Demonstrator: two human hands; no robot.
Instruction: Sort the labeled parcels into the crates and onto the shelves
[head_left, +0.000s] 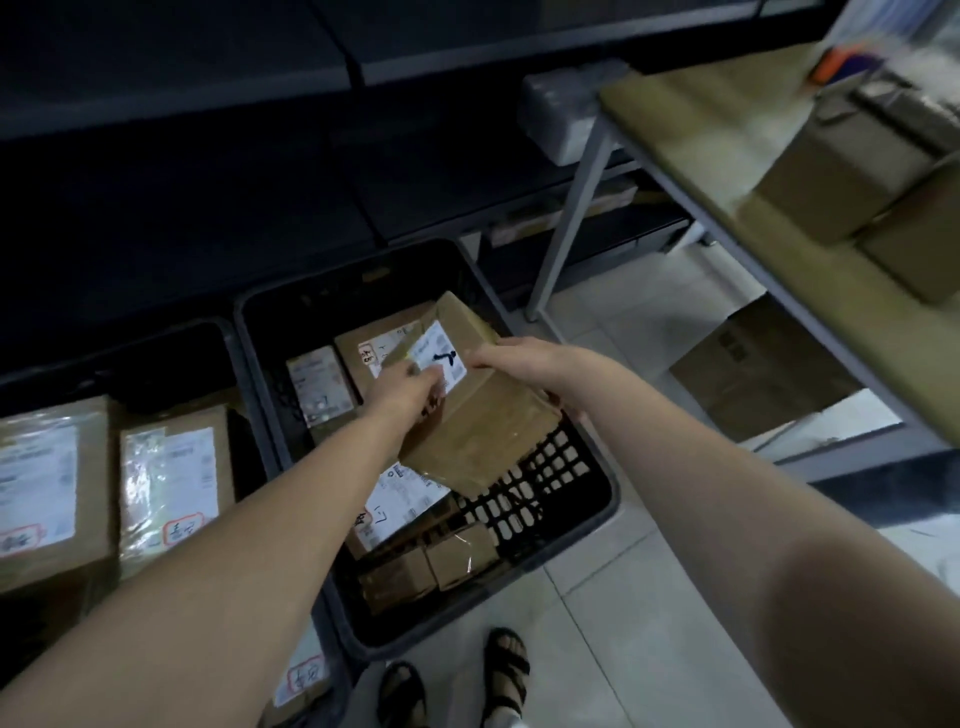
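Over the crate (550, 467), left hand (410, 387) and right hand (511, 358) grip a parcel (483, 421), label (439, 358) illegible.

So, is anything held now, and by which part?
A brown labeled parcel, tilted above the black crate. The left hand grips its left edge by the label; the right hand grips its right side.

Brown cardboard parcel (483, 421), glossy clear tape. White label (440, 358), black scrawled mark. Black crate (457, 623), grid-pattern wall. Neighbouring tan box (156, 499), red-outlined stamp (182, 530). Pale floor tiles (649, 597). Black strappy sandals (506, 670). Tan counter (701, 119), grey legs.
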